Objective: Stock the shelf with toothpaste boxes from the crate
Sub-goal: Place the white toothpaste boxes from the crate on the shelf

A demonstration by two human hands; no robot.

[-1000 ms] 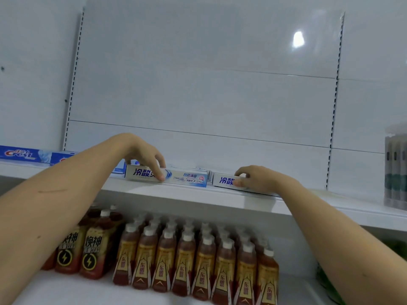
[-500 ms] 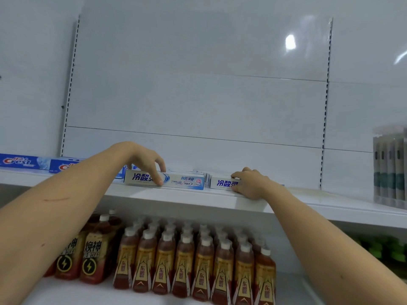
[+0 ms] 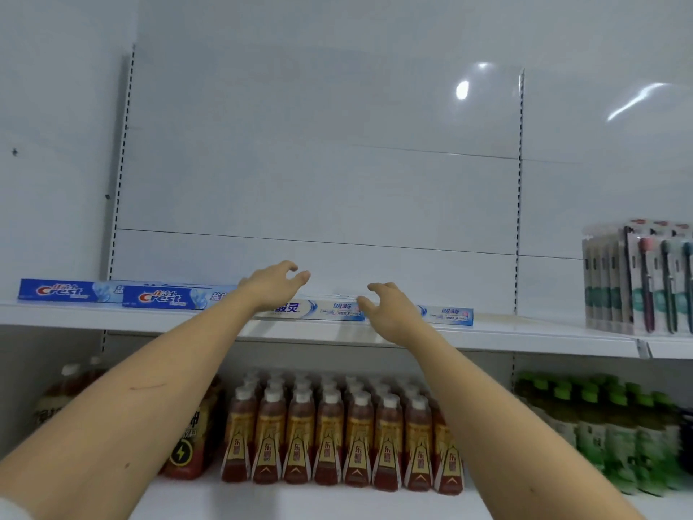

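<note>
Two white-and-blue toothpaste boxes lie end to end on the white shelf point(image 3: 525, 337): one point(image 3: 330, 310) in the middle, the other point(image 3: 446, 315) to its right. Two blue Crest boxes, the far one point(image 3: 56, 290) and the nearer one point(image 3: 168, 297), lie further left. My left hand point(image 3: 275, 283) hovers just above the middle box, fingers loosely curled, holding nothing. My right hand point(image 3: 386, 309) is lifted in front of the gap between the two white boxes, fingers spread, empty. The crate is out of view.
Packs of toothbrushes point(image 3: 641, 279) stand at the shelf's right end. On the lower shelf stand brown drink bottles point(image 3: 337, 437), green bottles point(image 3: 607, 425) to the right and darker bottles point(image 3: 187, 444) on the left. The white back panel point(image 3: 318, 163) rises behind.
Both hands have let go of the white toothpaste boxes and lifted off them. The boxes stay lying on the shelf. The view has shifted so more of the right side shows.
</note>
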